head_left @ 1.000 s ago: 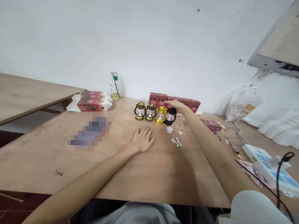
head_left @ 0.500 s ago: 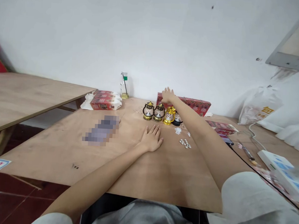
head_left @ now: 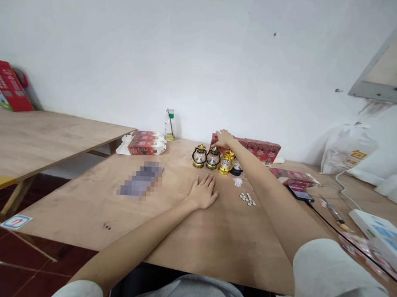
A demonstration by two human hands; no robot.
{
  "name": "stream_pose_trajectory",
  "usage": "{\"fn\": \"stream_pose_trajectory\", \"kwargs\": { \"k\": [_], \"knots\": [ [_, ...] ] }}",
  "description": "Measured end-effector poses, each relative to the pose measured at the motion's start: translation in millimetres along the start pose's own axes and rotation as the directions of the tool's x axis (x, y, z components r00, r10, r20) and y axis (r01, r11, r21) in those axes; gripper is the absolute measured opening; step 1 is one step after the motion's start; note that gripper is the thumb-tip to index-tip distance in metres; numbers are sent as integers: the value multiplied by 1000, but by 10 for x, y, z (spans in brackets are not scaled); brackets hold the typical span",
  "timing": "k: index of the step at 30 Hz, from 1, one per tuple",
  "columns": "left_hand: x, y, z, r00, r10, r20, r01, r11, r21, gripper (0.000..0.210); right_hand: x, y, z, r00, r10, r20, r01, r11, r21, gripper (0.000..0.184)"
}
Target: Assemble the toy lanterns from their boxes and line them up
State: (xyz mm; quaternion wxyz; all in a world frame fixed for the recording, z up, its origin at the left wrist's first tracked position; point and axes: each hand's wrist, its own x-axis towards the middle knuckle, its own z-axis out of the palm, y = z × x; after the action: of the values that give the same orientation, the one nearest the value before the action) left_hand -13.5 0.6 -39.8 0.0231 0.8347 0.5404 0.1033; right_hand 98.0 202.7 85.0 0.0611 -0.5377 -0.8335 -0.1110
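Observation:
My left hand (head_left: 203, 193) lies flat on the wooden table (head_left: 180, 236), palm down with the fingers apart, and holds nothing. Stretched to the back, my right hand (head_left: 224, 139) is over the left end of a row of red printed boxes (head_left: 256, 148), its fingers partly spread over the top edge. Before the boxes stand small lanterns: two dark bronze ones (head_left: 200, 157), a gold one (head_left: 226, 163) and a black one (head_left: 236, 169), partly hidden by my right forearm. Small white pieces (head_left: 238, 181) and several silvery round discs (head_left: 247, 199) lie nearer me.
At the back left are red-and-white boxes (head_left: 145, 145) and a clear bottle (head_left: 170, 127). A blurred-out flat object (head_left: 141, 181) lies left of my hand. To the right are another red box (head_left: 293, 176), a cabled phone (head_left: 301, 193), a brush-like tool (head_left: 335, 213) and a white bag (head_left: 346, 149).
The view has shifted slightly, so the table things sit lower in the picture. My right hand's fingers have come down a little over the red box; my left hand stays flat.

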Motion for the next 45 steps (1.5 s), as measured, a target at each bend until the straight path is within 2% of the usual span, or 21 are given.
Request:
{"fn": "stream_pose_trajectory", "kwargs": {
  "k": [4, 8, 10, 12, 13, 15, 17, 18, 19, 20, 21, 23, 25, 27, 29, 32, 38, 42, 43, 45],
  "knots": [
    [-10, 3, -7, 1000, -6, -23, 6, 1000, 3, 61, -63, 77, 7, 1000, -19, -9, 19, 1000, 18, 62],
    [-12, 3, -21, 1000, -6, -13, 6, 1000, 2, 61, -133, 48, -33, 994, -52, -99, 53, 999, 10, 59],
    [-5, -5, -25, 1000, -9, 0, 9, 1000, 3, 61, -145, 54, -154, 986, -69, -149, 70, 998, 5, 61],
    [3, -17, -31, 1000, -11, 13, 12, 1000, -5, 62, -173, 113, -356, 967, -53, -249, 63, 998, 32, 65],
    [7, -23, -38, 1000, -12, 22, 12, 1000, -14, 62, -208, 155, -473, 933, 1, -361, 35, 995, 94, 67],
    [9, -33, -59, 1000, -6, 29, 8, 998, -63, 65, -356, 224, -680, 807, 213, -551, -55, 956, 289, 68],
    [6, -31, -89, 1000, -1, 21, 5, 980, -197, 71, -629, 208, -778, 698, 421, -578, -74, 846, 527, 66],
    [3, -23, -104, 1000, -12, 8, 14, 949, -314, 74, -810, 154, -765, 671, 495, -552, -30, 762, 647, 64],
    [-1, -9, -117, 1000, -28, -10, 20, 887, -462, 76, -1010, 70, -708, 661, 550, -510, 39, 654, 755, 61],
    [-5, 8, -127, 998, -43, -35, 12, 784, -621, 76, -1218, -38, -610, 677, 576, -457, 108, 537, 837, 58],
    [-9, 29, -132, 997, -55, -61, -11, 643, -766, 75, -1421, -160, -478, 705, 583, -403, 161, 422, 892, 55],
    [-16, 69, -131, 988, -91, -127, -91, 326, -941, 70, -1769, -402, -166, 768, 578, -275, 170, 230, 958, 49],
    [-23, 96, -121, 973, -158, -168, -154, 97, -983, 65, -2004, -588, 125, 824, 537, -179, 159, 83, 984, 41],
    [-29, 100, -114, 967, -213, -141, -153, -39, -988, 60, -2132, -696, 329, 845, 522, -113, 162, -49, 986, 36],
    [-33, 87, -115, 977, -196, -89, -119, -147, -982, 57, -2197, -746, 439, 843, 534, -68, 167, -140, 976, 34],
    [-24, 56, -124, 978, -207, -14, -69, -258, -964, 53, -2256, -773, 505, 828, 559, -45, 180, -188, 965, 34],
    [17, 7, -159, 947, -303, 103, -14, -363, -932, 50, -2310, -821, 536, 828, 557, -58, 195, -189, 963, 30],
    [20, -31, -221, 922, -344, 176, -4, -465, -885, 60, -2293, -843, 531, 872, 487, -54, 198, -251, 947, 36],
    [20, -43, -234, 917, -353, 188, -4, -478, -878, 61, -2289, -839, 536, 871, 488, -54, 197, -246, 949, 39],
    [22, -65, -247, 911, -362, 195, -10, -493, -870, 59, -2286, -810, 556, 835, 541, -97, 219, -166, 962, 46]
  ]
}}
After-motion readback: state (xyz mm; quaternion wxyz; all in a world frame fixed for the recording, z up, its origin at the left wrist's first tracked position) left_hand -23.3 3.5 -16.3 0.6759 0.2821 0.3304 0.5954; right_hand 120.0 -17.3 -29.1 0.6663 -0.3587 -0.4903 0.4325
